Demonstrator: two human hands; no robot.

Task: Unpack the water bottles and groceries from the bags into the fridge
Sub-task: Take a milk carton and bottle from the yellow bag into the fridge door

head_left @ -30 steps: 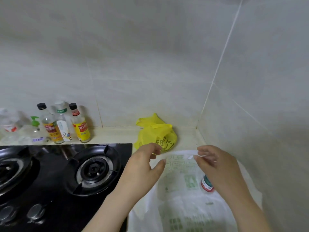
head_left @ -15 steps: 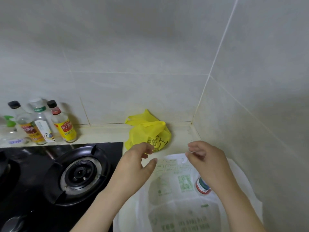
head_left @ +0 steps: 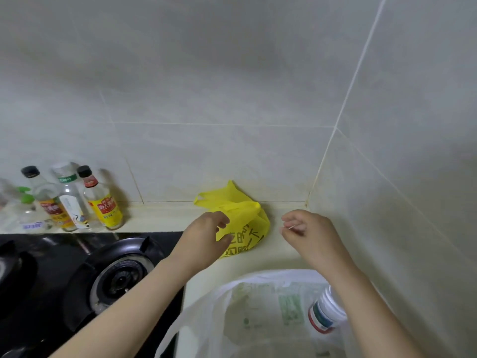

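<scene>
Crumpled yellow plastic bag (head_left: 247, 218) with black print, handles bunched at the top: on the cream countertop (head_left: 160, 218), between the two hands and a little beyond them, hard against the back wall. Left hand (head_left: 204, 236) just in front of its left side, overlapping it in the view. Fingers (head_left: 222, 220) and thumb half curled and held apart like a claw, gripping nothing. Right hand (head_left: 304, 233) just right of that bag, apart from it, above the counter. Fingers curled in, thumb and forefinger pinching a thin pale sliver (head_left: 288, 228), too small to identify, perhaps a scrap of plastic.

Below the right wrist and nearer than both hands: white translucent plastic bag (head_left: 258, 301) with faint green print, mouth slack and open, touched by neither hand. Inside it, under the right forearm, a white-capped bottle (head_left: 321, 316) with a red and teal label, leaning.

Left of the left forearm: black glass gas hob (head_left: 51, 257) with a round black burner (head_left: 118, 277), crossed at its right edge by that forearm. Further left and beyond, well apart from the left hand, a row of upright condiment bottles (head_left: 77, 200) along the wall. Two black-capped with yellow and red labels, a clear one with a green band between them, a green-pump dispenser (head_left: 24, 200) at the far end. Grey tiled wall (head_left: 232, 86) behind both hands and close on the right of the right hand, meeting in a corner.
</scene>
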